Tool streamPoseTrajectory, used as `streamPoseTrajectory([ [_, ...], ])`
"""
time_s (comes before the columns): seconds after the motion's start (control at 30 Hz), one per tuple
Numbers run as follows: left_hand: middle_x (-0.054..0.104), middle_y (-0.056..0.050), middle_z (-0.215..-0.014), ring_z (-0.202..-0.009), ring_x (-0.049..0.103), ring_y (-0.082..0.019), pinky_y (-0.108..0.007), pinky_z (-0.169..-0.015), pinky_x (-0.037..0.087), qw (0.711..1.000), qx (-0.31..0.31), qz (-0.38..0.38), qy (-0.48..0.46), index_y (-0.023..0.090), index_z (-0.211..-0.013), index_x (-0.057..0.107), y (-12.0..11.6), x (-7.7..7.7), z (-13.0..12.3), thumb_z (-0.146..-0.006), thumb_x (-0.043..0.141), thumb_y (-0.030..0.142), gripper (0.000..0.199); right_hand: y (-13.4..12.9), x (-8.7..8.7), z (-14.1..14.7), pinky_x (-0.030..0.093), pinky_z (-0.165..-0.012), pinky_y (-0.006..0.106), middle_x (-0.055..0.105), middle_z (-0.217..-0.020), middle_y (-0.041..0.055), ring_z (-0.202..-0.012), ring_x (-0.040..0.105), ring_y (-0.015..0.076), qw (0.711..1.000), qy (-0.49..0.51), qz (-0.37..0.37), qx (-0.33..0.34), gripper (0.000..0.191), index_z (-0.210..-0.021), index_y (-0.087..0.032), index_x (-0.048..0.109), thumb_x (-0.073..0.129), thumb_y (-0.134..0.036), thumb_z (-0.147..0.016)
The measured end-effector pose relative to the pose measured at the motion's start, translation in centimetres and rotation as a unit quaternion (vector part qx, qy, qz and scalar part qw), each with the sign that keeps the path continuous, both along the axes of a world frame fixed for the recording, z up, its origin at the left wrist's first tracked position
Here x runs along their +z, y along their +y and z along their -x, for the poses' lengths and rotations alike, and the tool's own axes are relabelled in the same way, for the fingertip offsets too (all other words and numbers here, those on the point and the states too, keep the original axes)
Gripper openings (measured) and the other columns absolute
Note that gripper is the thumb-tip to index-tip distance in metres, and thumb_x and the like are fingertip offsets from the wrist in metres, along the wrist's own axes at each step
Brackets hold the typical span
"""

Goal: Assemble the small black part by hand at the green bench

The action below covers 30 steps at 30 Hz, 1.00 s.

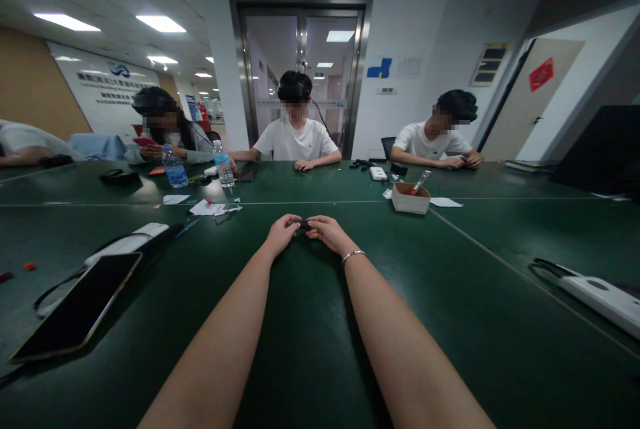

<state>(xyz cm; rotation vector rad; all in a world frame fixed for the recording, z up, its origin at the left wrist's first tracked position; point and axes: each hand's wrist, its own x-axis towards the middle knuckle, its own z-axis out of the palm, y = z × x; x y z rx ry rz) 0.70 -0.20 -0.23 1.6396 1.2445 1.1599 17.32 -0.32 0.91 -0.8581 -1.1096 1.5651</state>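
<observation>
Both my arms reach forward over the dark green table. A small black object sits between my two hands; it is too small to tell its kind. The fingers of my left hand pinch its left end. On the other end, the fingers of my right hand are closed in a pinch. A silver bracelet circles my right wrist. My fingers partly cover the object, which is at or just above the tabletop.
Left of my arms lie a phone and a white device with a strap. Papers and water bottles stand beyond. A small box and a white power strip are to the right. Several people sit around the table.
</observation>
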Motion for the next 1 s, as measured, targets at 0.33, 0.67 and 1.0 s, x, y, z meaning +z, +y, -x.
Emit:
streamPoseTrajectory([
  [0.33,0.051,0.001,-0.055,-0.047,0.045,-0.009,-0.019,-0.048,0.036,1.0,-0.024,0.006,-0.007,0.014,-0.096,0.061,-0.7,0.8,-0.2,-0.085,0.043,0.039,0.033,0.1,-0.1,-0.1,0.053,-0.051,0.019,0.065,-0.072,0.0109,-0.055,0.063,0.0126,1.0,-0.001,-0.001,0.01,0.01,-0.087,-0.006,0.062,0.056,0.001,-0.082],
  [0.67,0.059,-0.003,-0.08,-0.06,0.052,-0.009,-0.018,-0.048,0.037,1.0,0.003,0.001,-0.001,0.017,-0.099,0.061,0.0,0.0,-0.2,-0.08,0.052,0.03,0.026,0.2,-0.3,0.0,0.053,-0.049,0.019,0.064,-0.069,0.0091,-0.054,0.062,0.0129,1.0,0.004,-0.005,0.0,0.009,-0.083,-0.008,0.061,0.059,0.0,-0.08],
  [1.0,0.06,-0.003,-0.079,-0.059,0.051,-0.01,-0.018,-0.047,0.037,1.0,0.004,0.009,0.006,0.017,-0.099,0.06,0.2,-0.2,-0.2,-0.081,0.05,0.036,0.028,0.1,-0.2,0.0,0.052,-0.049,0.018,0.064,-0.067,0.0086,-0.053,0.062,0.0122,1.0,-0.001,-0.001,-0.001,0.009,-0.084,-0.007,0.059,0.055,0.0,-0.083],
])
